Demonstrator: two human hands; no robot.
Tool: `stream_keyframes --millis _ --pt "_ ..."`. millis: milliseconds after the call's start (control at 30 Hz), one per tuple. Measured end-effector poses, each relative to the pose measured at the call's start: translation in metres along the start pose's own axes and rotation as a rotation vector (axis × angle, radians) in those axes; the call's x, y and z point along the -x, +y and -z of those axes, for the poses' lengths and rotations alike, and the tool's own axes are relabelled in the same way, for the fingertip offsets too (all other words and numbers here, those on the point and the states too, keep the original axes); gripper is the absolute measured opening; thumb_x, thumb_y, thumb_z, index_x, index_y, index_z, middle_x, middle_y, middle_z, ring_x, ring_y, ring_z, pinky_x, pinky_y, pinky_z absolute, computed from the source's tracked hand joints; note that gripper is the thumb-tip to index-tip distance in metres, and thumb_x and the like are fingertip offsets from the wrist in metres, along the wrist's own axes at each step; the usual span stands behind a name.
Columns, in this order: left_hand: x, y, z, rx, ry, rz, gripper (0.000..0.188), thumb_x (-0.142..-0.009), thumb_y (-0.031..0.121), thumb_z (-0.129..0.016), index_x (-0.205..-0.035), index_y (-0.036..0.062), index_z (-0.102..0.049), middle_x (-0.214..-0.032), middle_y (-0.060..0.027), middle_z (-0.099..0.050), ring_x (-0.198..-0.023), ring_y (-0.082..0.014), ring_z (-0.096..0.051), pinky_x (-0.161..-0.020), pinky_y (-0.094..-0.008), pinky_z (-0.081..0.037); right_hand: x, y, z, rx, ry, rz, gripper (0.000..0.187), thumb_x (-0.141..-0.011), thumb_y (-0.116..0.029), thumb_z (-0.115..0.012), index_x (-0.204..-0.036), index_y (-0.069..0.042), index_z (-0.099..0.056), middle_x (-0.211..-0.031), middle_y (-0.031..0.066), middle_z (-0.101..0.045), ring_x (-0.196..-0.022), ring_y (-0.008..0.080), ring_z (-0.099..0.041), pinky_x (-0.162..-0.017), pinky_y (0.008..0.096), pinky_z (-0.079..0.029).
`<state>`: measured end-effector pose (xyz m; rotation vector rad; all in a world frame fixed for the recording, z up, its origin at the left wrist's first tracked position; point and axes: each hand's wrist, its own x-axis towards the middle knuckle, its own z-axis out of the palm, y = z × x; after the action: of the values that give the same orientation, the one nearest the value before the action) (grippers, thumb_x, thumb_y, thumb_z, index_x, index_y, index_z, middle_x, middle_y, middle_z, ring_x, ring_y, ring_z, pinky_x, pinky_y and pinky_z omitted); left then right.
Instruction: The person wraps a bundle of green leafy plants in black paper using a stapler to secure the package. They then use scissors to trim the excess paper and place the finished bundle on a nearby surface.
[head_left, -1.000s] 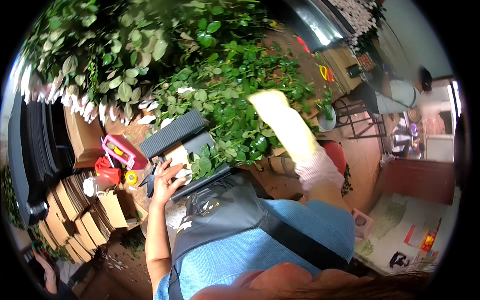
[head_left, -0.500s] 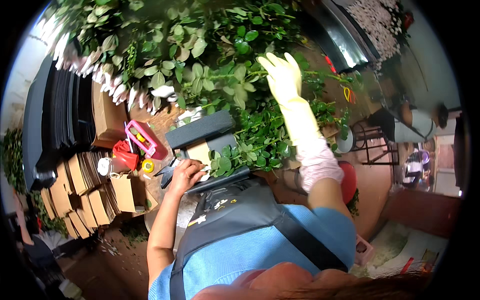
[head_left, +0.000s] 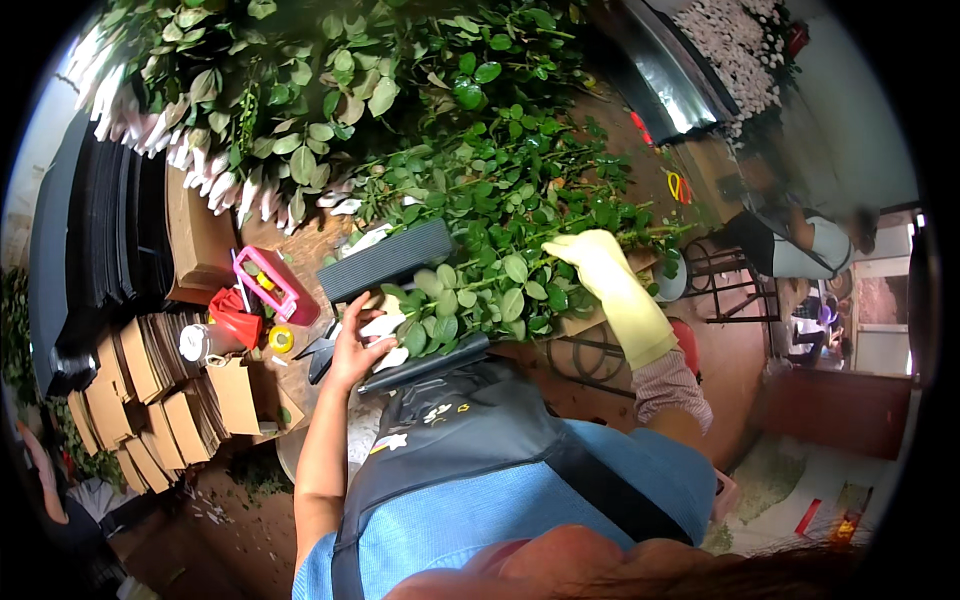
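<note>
My bare left hand [head_left: 352, 350] is at the left end of a leafy bunch [head_left: 510, 290], its thumb and fingers curled around a white flower head or wrapped tip [head_left: 384, 326]. My right hand [head_left: 592, 262], in a long pale-yellow rubber glove, is closed at the stem side of the same bunch, on a leafy stem that its fingers mostly hide. A ribbed dark block [head_left: 386, 260] lies just beyond my left hand. Dark sheeting [head_left: 430, 364] sits under the near edge of the leaves, against my black apron.
A big heap of leafy stems [head_left: 330, 90] with white-wrapped ends fills the far side. To the left stand a pink basket [head_left: 275, 285], scissors [head_left: 318, 355], yellow tape [head_left: 281, 339], a white roll [head_left: 205, 342] and cardboard stacks [head_left: 160, 390]. A person [head_left: 810, 245] sits at the right.
My right hand has come down toward me from above the leaves, and its spread fingers have closed. The leafy stem under it now lies nearer me on the bunch. My left hand has barely shifted.
</note>
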<state>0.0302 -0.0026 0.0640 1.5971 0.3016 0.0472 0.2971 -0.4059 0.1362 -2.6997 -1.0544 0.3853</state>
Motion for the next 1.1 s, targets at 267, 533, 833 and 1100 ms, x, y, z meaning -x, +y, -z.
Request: stream_keyframes --millis 267,533,833,1100 --pt "0.005 0.013 0.001 -0.385 -0.066 -0.091 0.051 -0.084 0.016 -0.082 -0.131 0.0079 -0.064 -0.128 -0.0119 -0.061 -0.109 -0.0239 -0.063 -0.088 -0.0337 -0.055 -0.031 -0.012 0.015 0.232 -0.245 -0.039 0.040 -0.096 -0.006 -0.053 -0.132 -0.018 -0.067 -0.122 0.0101 -0.072 -0.112 0.0310 -0.068 -0.098 0.0383 -0.054" --pt "0.001 0.016 -0.001 -0.380 -0.030 -0.087 0.044 -0.084 0.011 -0.082 -0.125 0.0069 -0.069 -0.124 -0.0118 -0.065 -0.106 -0.0219 -0.065 -0.085 -0.0323 -0.056 -0.214 -0.068 0.012 0.454 -0.572 -0.257 0.035 -0.097 -0.012 -0.052 -0.130 -0.012 -0.065 -0.138 0.0060 -0.065 -0.133 0.0255 -0.057 -0.110 0.0444 -0.044" --pt "-0.002 0.021 -0.013 -0.449 0.122 -0.118 0.021 -0.086 0.010 -0.078 -0.106 0.0018 -0.075 -0.108 -0.0121 -0.072 -0.099 -0.0270 -0.068 -0.086 -0.0368 -0.054 -0.260 -0.061 0.042 0.083 -0.480 -0.469 0.036 -0.094 -0.017 -0.062 -0.130 -0.020 -0.069 -0.133 0.0102 -0.068 -0.117 0.0284 -0.068 -0.099 0.0390 -0.053" --pt "-0.004 0.025 -0.018 -0.416 0.178 -0.086 0.020 -0.086 0.010 -0.078 -0.104 0.0027 -0.075 -0.108 -0.0120 -0.072 -0.099 -0.0277 -0.068 -0.087 -0.0370 -0.054 -0.208 -0.039 -0.038 0.677 -0.321 -0.030 0.029 -0.088 -0.019 -0.071 -0.116 -0.015 -0.076 -0.119 0.0066 -0.073 -0.120 0.0259 -0.065 -0.110 0.0438 -0.041"
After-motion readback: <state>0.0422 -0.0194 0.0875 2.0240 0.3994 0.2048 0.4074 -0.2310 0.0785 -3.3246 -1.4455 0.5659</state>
